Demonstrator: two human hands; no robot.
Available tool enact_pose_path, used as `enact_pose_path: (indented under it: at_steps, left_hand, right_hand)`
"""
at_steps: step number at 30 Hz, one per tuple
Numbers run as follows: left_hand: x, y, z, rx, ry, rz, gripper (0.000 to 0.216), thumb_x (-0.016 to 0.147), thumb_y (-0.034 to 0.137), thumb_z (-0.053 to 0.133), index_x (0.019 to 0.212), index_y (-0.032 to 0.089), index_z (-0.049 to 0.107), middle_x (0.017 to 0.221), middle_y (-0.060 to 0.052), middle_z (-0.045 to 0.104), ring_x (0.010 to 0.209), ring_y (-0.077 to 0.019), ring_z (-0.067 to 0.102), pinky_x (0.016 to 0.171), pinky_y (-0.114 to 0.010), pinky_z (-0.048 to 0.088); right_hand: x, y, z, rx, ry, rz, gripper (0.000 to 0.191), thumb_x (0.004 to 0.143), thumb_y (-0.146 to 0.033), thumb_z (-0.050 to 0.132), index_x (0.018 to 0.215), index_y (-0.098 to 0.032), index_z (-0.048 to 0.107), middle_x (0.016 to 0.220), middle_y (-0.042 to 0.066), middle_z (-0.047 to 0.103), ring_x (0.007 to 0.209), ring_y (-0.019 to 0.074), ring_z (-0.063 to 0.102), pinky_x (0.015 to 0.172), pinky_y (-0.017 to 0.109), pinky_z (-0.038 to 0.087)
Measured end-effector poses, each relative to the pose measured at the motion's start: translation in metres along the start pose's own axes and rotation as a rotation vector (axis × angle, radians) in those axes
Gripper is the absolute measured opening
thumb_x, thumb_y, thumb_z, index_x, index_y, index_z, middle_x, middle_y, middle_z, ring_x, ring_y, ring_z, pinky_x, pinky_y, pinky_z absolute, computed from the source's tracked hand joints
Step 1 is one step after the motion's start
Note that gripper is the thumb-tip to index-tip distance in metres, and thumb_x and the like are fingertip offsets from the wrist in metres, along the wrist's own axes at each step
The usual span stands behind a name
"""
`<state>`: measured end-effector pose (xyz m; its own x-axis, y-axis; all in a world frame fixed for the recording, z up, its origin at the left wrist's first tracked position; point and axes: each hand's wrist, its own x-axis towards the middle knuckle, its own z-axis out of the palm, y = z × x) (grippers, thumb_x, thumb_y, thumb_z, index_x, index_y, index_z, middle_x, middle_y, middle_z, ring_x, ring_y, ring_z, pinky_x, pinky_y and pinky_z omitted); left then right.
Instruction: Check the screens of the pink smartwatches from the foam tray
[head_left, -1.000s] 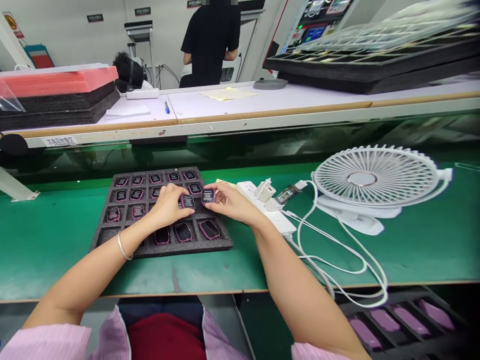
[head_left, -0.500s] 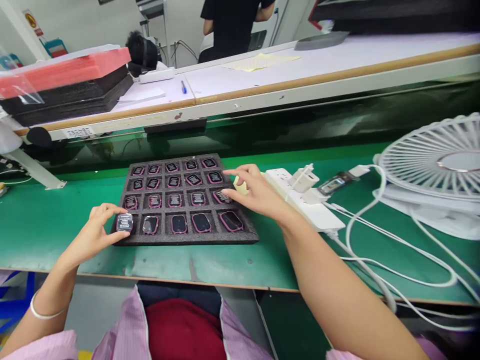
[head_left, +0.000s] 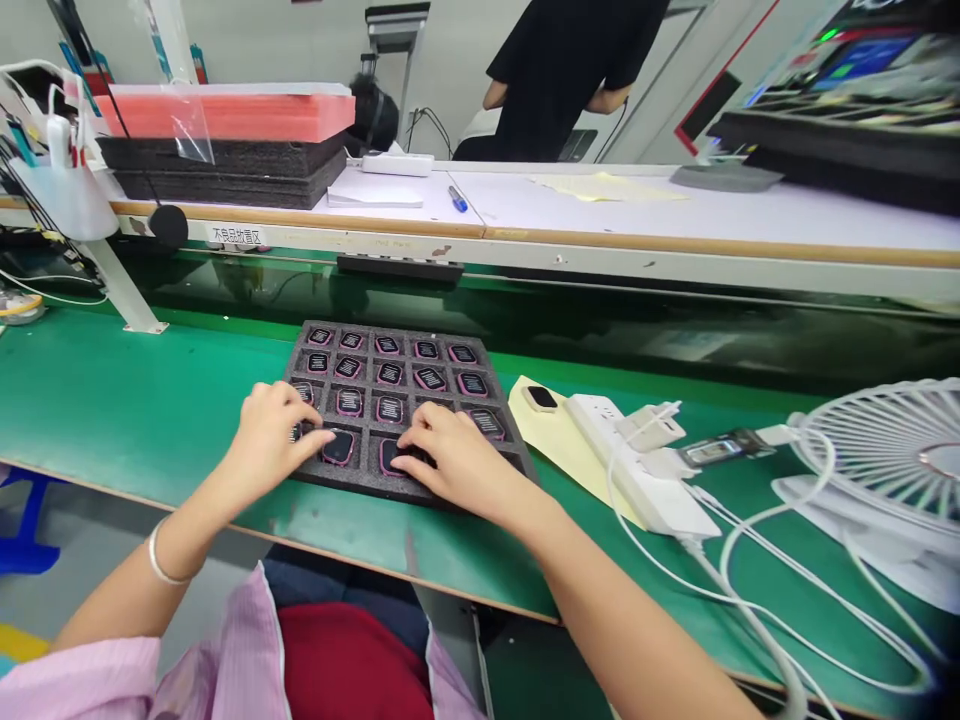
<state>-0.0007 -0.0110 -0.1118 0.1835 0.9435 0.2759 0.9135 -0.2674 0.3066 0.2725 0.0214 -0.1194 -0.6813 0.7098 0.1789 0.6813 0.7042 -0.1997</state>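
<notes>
A dark grey foam tray [head_left: 360, 480] lies on the green bench, its pockets holding several smartwatches with pinkish-purple frames. Many screens show white text; front-row screens such as that of one smartwatch [head_left: 339, 447] are dark. At the front-left pocket, my left hand [head_left: 266, 435] has its thumb and fingers closed around a smartwatch [head_left: 297, 432], mostly covered by them. My right hand [head_left: 461, 455] reaches over the front row, thumb and index finger pinched at the right edge of another smartwatch [head_left: 388, 457]. The right hand hides the pockets under it.
Right of the tray, a smartwatch [head_left: 540, 398] lies on yellow paper [head_left: 562, 445] beside a white power strip [head_left: 637, 470] with plugs and cables. A white fan [head_left: 892, 460] stands far right. Behind, a shelf [head_left: 525, 215] carries foam stacks [head_left: 225, 150]. A person [head_left: 562, 80] stands beyond.
My right hand has moved from the tray's right edge to the front row. My left hand stays at the front-left pocket. The view has shifted, showing the smartwatch on the yellow paper.
</notes>
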Motion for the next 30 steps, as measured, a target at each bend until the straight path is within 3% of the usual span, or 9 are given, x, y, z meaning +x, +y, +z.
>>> enact_pose_path:
  at_steps: [4,8,11,13,16,19,24,26,30]
  left_hand:
    - [0.008,0.036,0.018,0.27,-0.159,0.01,0.035,0.086,0.045,0.074,0.09,0.01,0.073,0.102,-0.018,0.062,0.104,-0.0358,0.051,0.085,-0.046,0.043]
    - [0.013,0.04,0.022,0.184,-0.184,0.002,0.022,0.085,0.032,0.074,0.093,0.013,0.066,0.106,-0.014,0.063,0.103,-0.0329,0.053,0.086,-0.043,0.042]
    - [0.017,0.032,0.016,-0.136,-0.226,0.022,0.011,0.085,0.022,0.069,0.085,0.017,0.058,0.088,-0.005,0.063,0.087,-0.0242,0.056,0.079,-0.037,0.042]
    - [0.024,0.029,0.011,-0.517,-0.25,-0.013,0.014,0.085,0.026,0.066,0.085,0.019,0.055,0.081,-0.001,0.06,0.075,-0.0181,0.055,0.069,-0.032,0.041]
    - [0.038,0.03,0.006,-1.065,-0.25,-0.149,0.035,0.081,0.043,0.07,0.101,0.018,0.057,0.083,-0.001,0.06,0.065,-0.0126,0.052,0.059,-0.026,0.039]
    - [0.053,0.037,0.007,-1.283,-0.25,-0.241,0.058,0.071,0.046,0.079,0.115,0.017,0.055,0.081,0.001,0.057,0.059,-0.0091,0.048,0.055,-0.024,0.036]
    - [0.067,0.041,0.028,-1.108,-0.045,-0.167,0.032,0.07,0.029,0.072,0.097,0.017,0.057,0.088,-0.001,0.057,0.078,-0.0141,0.053,0.069,-0.028,0.042]
    - [0.066,0.039,0.04,-1.01,0.005,-0.127,0.027,0.073,0.026,0.067,0.096,0.018,0.057,0.092,-0.003,0.06,0.087,-0.017,0.055,0.077,-0.03,0.044]
    - [0.059,0.035,0.052,-0.979,-0.015,-0.139,0.035,0.075,0.031,0.067,0.106,0.018,0.056,0.101,-0.005,0.064,0.096,-0.0205,0.059,0.081,-0.032,0.047]
  right_hand:
    - [0.012,-0.016,-0.003,-0.157,-0.142,0.062,0.022,0.095,-0.032,0.074,0.104,-0.011,0.071,0.102,0.013,0.059,0.096,0.0314,0.06,0.085,0.043,0.045]
    - [0.014,-0.018,-0.002,-0.024,-0.1,0.079,0.024,0.087,-0.024,0.081,0.093,-0.015,0.06,0.1,0.01,0.059,0.096,0.0286,0.059,0.08,0.037,0.045]
    - [0.013,-0.013,0.0,0.182,0.021,0.051,0.031,0.08,-0.009,0.074,0.078,-0.02,0.045,0.092,0.005,0.058,0.088,0.0239,0.058,0.073,0.032,0.043]
    - [0.014,-0.008,-0.001,0.424,0.104,0.055,0.029,0.079,-0.005,0.063,0.076,-0.022,0.039,0.093,0.004,0.062,0.084,0.0212,0.059,0.07,0.03,0.042]
    - [0.021,0.002,-0.005,0.949,0.147,0.158,0.021,0.086,-0.023,0.065,0.088,-0.022,0.044,0.101,0.006,0.07,0.072,0.0175,0.063,0.06,0.028,0.044]
    - [0.03,0.009,-0.005,1.391,0.164,0.305,0.042,0.083,-0.047,0.077,0.103,-0.019,0.052,0.098,0.008,0.073,0.053,0.0111,0.055,0.047,0.023,0.038]
    - [0.027,0.008,0.007,1.82,0.191,0.384,0.06,0.076,-0.043,0.089,0.124,-0.02,0.06,0.11,0.009,0.071,0.078,0.0174,0.069,0.07,0.029,0.055]
    - [0.022,0.006,0.013,1.862,0.178,0.367,0.059,0.078,-0.039,0.09,0.127,-0.022,0.061,0.108,0.006,0.071,0.085,0.0187,0.071,0.08,0.032,0.057]
    - [0.017,0.003,0.021,1.843,0.136,0.332,0.055,0.084,-0.038,0.087,0.13,-0.023,0.06,0.09,0.002,0.071,0.081,0.0171,0.072,0.077,0.028,0.057]
